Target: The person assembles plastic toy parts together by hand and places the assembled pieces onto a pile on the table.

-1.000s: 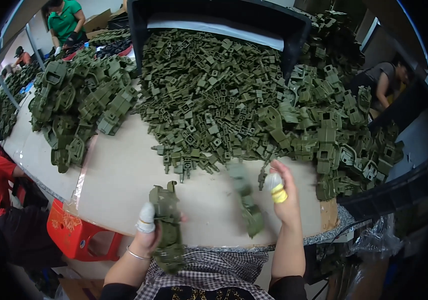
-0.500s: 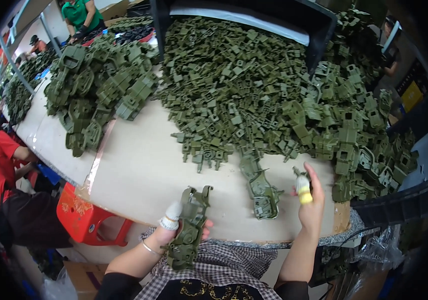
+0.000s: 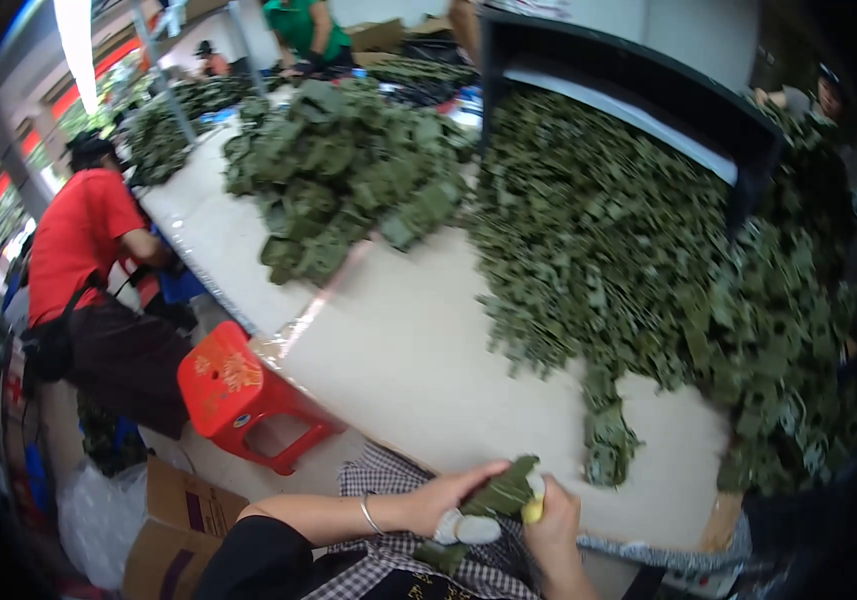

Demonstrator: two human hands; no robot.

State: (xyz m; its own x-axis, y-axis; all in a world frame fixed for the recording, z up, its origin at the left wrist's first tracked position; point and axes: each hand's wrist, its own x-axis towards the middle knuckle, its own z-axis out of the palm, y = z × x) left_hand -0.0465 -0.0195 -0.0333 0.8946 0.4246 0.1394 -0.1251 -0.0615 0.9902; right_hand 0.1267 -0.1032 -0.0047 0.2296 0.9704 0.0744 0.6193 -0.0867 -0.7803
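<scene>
Part (image 3: 498, 493) slants before checked apron (image 3: 380, 470)

Left hand (image 3: 436, 503) clasps the green piece, long axis running lower left to upper right, top end away from the body. Right hand (image 3: 554, 520) curls beside it; blur hides whether its fingers grip.

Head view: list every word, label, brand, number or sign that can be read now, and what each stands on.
No text is readable.
Black shirt: yellow letter-like marks, too blurred to read.
Red stool: small oval label on its side, too small to read.
Cardboard box: dark bands, no lettering discernible.
Green part: blurred, no marking discernible.
</scene>
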